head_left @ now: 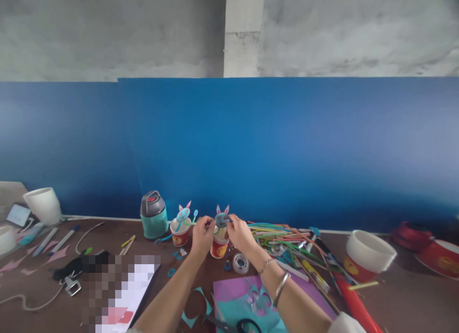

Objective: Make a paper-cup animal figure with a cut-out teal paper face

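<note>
Between my hands is a blue paper cat face [222,219] with pink-lined ears, above a red and white paper cup [219,250]. My left hand [203,235] pinches the face's left edge. At its right edge, my right hand [239,231] is closed with the fingertips on the paper. Just to the left stands a second paper cup [180,238], with a similar cat face [183,214] sticking up from it and straws at its sides. A roll of clear tape [240,263] lies below my right hand.
Many colored straws [283,237] are heaped to the right. Purple and blue paper [229,295] and black-handled scissors [247,326] lie in front. A teal flask [154,218] stands at left, stacked cups [369,256] at right. A blue partition [272,146] rises behind the table.
</note>
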Demonstrator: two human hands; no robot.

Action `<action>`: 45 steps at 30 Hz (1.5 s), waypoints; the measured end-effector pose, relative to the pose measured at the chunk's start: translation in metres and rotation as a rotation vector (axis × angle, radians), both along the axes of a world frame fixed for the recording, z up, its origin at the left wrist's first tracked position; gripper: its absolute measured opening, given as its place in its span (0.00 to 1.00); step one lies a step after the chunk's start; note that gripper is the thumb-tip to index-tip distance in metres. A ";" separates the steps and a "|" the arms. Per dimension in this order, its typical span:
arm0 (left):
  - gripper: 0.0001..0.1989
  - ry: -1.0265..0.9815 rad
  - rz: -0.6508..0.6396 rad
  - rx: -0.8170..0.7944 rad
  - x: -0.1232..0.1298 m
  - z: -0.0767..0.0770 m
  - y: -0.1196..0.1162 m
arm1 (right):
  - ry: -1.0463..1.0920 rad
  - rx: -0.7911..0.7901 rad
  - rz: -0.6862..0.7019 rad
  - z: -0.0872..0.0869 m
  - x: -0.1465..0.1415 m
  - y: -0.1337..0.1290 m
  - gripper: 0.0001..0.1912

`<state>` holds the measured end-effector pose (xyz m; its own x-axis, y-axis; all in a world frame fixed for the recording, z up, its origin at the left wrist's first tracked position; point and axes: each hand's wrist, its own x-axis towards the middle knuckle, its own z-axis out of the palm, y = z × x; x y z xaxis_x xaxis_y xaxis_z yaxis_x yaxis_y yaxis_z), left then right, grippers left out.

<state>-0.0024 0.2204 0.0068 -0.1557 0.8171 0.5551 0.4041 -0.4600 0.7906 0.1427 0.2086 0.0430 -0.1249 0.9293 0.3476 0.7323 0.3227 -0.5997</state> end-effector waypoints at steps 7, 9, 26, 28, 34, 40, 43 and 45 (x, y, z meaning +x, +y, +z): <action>0.10 -0.067 -0.004 -0.033 -0.004 0.000 0.000 | 0.011 0.045 0.000 -0.005 0.001 0.002 0.16; 0.11 -0.087 -0.009 -0.037 -0.005 0.001 -0.001 | 0.027 0.057 0.004 -0.008 0.001 -0.001 0.19; 0.16 -0.065 -0.025 -0.033 -0.014 0.004 -0.001 | -0.066 0.190 0.171 -0.011 -0.012 -0.013 0.11; 0.17 -0.045 -0.022 -0.040 -0.015 0.005 -0.001 | -0.087 0.184 0.167 -0.011 -0.013 -0.015 0.10; 0.16 0.000 -0.018 -0.063 -0.017 0.009 -0.001 | -0.133 0.175 0.160 -0.010 -0.012 -0.019 0.09; 0.15 0.015 0.006 -0.111 -0.016 0.016 0.001 | -0.169 0.174 0.178 -0.006 -0.013 -0.020 0.10; 0.15 0.027 0.006 -0.126 -0.017 0.019 0.001 | -0.179 0.175 0.187 -0.005 -0.013 -0.021 0.10; 0.16 0.033 0.002 -0.134 -0.017 0.020 0.001 | -0.186 0.172 0.189 -0.004 -0.012 -0.021 0.11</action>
